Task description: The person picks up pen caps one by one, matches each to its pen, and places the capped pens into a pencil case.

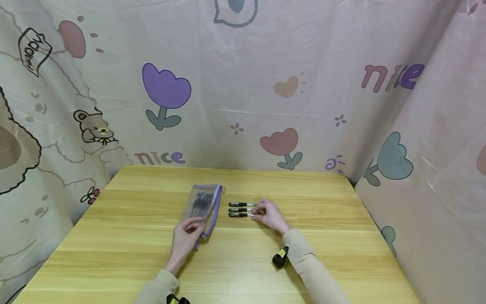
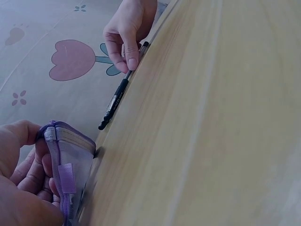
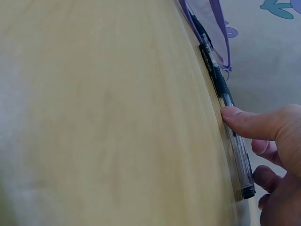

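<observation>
My left hand [image 1: 185, 240] grips the near end of a translucent pencil case [image 2: 80, 162] with purple edging and a zipper. Several dark pens [image 1: 201, 203] show through its mesh. To the right of the case, three clear-barrelled gel pens with black caps lie side by side, the nearest pen [image 1: 240, 215] in front. The thumb of my right hand [image 1: 270, 215] lies against that front pen [image 3: 216, 77], with the fingers curled on the far side of the row. The pens' right ends are partly hidden by this hand in the head view.
The wooden table [image 1: 125, 236] carries the case and pens. Behind it and along both sides hangs a printed curtain [image 1: 228, 84]. A black wrist camera [image 1: 280, 257] sits at the right sleeve, and another black device [image 1: 176, 299] shows at the left sleeve.
</observation>
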Demonstrator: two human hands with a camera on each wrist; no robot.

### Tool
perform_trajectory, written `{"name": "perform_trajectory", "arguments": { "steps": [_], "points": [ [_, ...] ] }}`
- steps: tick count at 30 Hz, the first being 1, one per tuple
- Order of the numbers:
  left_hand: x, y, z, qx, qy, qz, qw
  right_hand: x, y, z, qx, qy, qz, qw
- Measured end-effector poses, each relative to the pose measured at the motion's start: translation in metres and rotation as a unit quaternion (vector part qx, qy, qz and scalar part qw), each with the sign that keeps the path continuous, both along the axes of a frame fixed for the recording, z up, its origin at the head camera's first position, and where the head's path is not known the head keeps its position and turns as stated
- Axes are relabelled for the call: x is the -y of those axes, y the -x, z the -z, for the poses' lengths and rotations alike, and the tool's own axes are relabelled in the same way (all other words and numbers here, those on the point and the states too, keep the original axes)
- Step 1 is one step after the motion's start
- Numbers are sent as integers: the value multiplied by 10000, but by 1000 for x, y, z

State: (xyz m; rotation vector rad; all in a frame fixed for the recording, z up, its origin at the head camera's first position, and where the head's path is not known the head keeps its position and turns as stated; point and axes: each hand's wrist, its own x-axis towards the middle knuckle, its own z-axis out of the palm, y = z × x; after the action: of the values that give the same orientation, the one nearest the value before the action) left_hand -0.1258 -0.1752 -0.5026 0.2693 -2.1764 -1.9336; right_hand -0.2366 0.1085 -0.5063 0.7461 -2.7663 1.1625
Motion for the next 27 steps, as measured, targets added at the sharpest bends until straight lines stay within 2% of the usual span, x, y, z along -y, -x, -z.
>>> {"name": "perform_trajectory", "arguments": {
  "steps": [10,19,27],
  "points": [
    [0,0,-3,195,-100,43,9998,1,1,1,-86,-143,43,9999],
    [1,0,-1,171,-81,65,9998,0,2,2,-183,-110,19,9998],
    [1,0,-1,171,-27,54,9998,-1,0,0,-40,-109,133,9998]
  ]
}}
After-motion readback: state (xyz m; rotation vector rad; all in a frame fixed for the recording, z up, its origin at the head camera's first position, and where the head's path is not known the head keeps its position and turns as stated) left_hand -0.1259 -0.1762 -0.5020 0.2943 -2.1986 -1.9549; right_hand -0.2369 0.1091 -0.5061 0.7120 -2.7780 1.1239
